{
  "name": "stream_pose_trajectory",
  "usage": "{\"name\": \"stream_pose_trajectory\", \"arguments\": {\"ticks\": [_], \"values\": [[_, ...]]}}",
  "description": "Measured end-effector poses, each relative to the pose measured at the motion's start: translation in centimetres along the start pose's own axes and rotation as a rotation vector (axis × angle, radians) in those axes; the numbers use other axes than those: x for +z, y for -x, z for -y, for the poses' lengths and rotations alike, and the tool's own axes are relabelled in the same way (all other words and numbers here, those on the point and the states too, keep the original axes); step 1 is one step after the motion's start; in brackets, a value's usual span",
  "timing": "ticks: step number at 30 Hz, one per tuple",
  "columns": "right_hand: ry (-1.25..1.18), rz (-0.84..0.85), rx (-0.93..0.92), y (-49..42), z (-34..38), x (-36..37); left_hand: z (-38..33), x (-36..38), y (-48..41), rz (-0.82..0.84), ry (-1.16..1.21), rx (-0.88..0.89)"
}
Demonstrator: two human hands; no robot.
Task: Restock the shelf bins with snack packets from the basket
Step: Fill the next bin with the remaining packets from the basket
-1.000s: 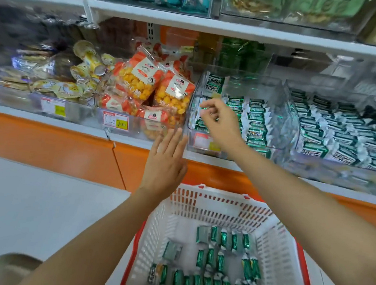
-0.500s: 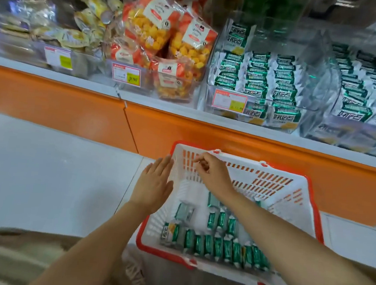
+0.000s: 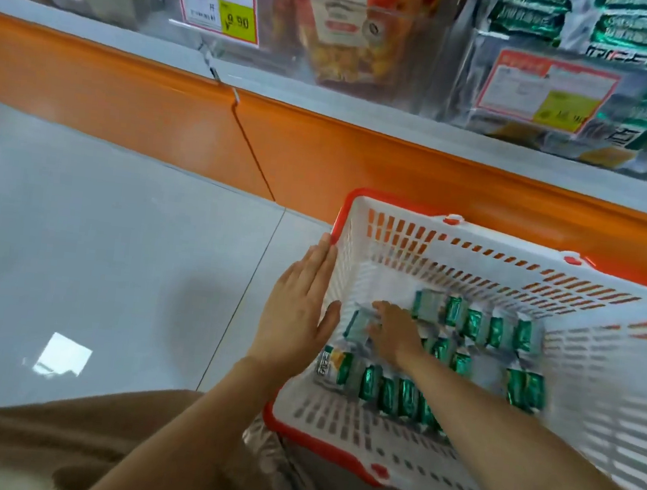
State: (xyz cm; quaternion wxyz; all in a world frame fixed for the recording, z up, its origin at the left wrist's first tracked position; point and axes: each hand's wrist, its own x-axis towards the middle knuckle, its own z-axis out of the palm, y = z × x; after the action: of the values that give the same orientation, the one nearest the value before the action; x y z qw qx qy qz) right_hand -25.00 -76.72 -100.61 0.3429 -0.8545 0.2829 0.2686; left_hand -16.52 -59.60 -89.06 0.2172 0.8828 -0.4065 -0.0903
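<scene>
A white basket with a red rim (image 3: 512, 253) stands on the floor below the shelf. Several green snack packets (image 3: 473, 325) lie in rows on its bottom. My right hand (image 3: 394, 334) reaches down inside the basket, its fingers touching a loose green packet (image 3: 357, 325) near the left wall; no grip shows. My left hand (image 3: 294, 313) lies flat and straight-fingered against the outside of the basket's left wall. At the top right, a clear shelf bin (image 3: 631, 35) holds the same green-and-white packets.
An orange shelf base (image 3: 130, 93) runs across behind the basket. Clear bins above it carry price tags (image 3: 217, 4), one bin holding orange snack bags (image 3: 348, 28). Grey floor tiles (image 3: 94, 240) stretch to the left. My knee in brown cloth (image 3: 53, 448) is at the bottom left.
The view has tilted down from the shelf to the basket. My right hand dropped from the shelf bin to the basket's bottom. My left hand came down beside the basket's left wall.
</scene>
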Motion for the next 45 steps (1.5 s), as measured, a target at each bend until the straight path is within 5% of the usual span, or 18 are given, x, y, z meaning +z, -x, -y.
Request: {"name": "stream_pose_trajectory", "arguments": {"ticks": [5, 15, 20, 25, 31, 37, 45], "values": [[0.314, -0.01, -0.007, -0.2, 0.3, 0.1, 0.3, 0.3, 0.0, -0.012, -0.005, 0.021], [-0.522, -0.068, -0.009, 3.6, 1.9, -6.6, -0.4, -0.5, -0.5, -0.002, -0.168, 0.051], [-0.668, -0.082, -0.103, 8.2, 4.0, -11.8, -3.5, -1.1, -1.3, 0.0, -0.088, 0.143], [-0.708, -0.116, -0.259, 12.8, 4.9, -16.0, -7.1, -4.3, -3.1, -0.212, 0.167, 0.182], [-0.518, -0.457, -0.593, 16.7, 5.8, -20.4, -9.3, -9.0, -5.2, -0.155, 0.436, 0.083], [-0.491, -0.616, -0.747, 18.9, 8.3, -24.3, -11.9, -13.0, -7.7, -0.215, 0.573, 0.142], [-0.462, -0.959, -0.737, 17.5, 10.6, -33.0, -13.1, -17.3, -13.0, -0.543, 0.001, 0.338]]}}
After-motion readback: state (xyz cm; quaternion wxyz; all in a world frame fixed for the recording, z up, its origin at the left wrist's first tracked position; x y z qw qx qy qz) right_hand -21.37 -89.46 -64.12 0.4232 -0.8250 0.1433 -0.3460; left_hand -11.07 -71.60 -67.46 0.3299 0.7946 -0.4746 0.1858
